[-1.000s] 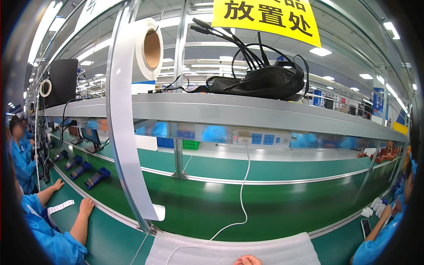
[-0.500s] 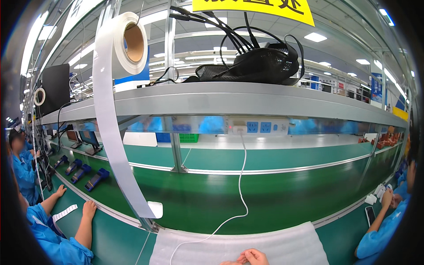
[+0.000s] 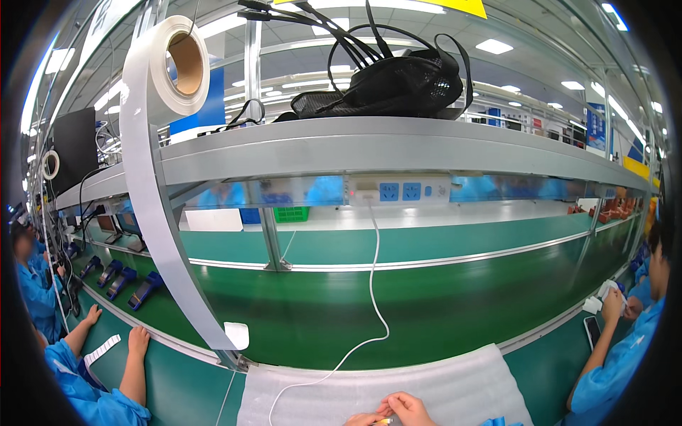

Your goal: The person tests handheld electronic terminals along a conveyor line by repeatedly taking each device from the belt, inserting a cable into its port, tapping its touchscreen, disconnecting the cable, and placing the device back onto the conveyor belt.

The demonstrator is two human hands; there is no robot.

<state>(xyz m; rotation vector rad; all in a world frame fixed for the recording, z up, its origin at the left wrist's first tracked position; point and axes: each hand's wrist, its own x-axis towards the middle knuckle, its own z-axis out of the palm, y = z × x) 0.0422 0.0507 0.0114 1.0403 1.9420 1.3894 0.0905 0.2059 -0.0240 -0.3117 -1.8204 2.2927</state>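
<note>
My left hand point(image 3: 364, 419) and my right hand point(image 3: 408, 410) meet at the lower edge, over a white foam sheet point(image 3: 312, 394). Both have their fingers closed. A small yellow-and-white piece point(image 3: 385, 421) shows at the fingers of my left hand, too little of it visible to name. My right thumb and fingers are pinched together just above it, and what they hold is hidden. To the left of my hands, a white cable point(image 3: 373, 284) runs from a power strip point(image 3: 401, 191) down across the sheet and leaves the view at the bottom.
A label roll point(image 3: 160, 78) hangs at left, its strip reaching down to the bench. Above the green conveyor point(image 3: 320, 312), a grey shelf point(image 3: 398, 147) carries a black mesh bag point(image 3: 398, 92) with cables. Blue handheld devices point(image 3: 145, 291) lie at left. People in blue sit on both sides.
The view has shifted, so the shelf and roll sit further left and higher. My hands show more, and the yellow-and-white piece has come into sight. The person at right has raised their hands.
</note>
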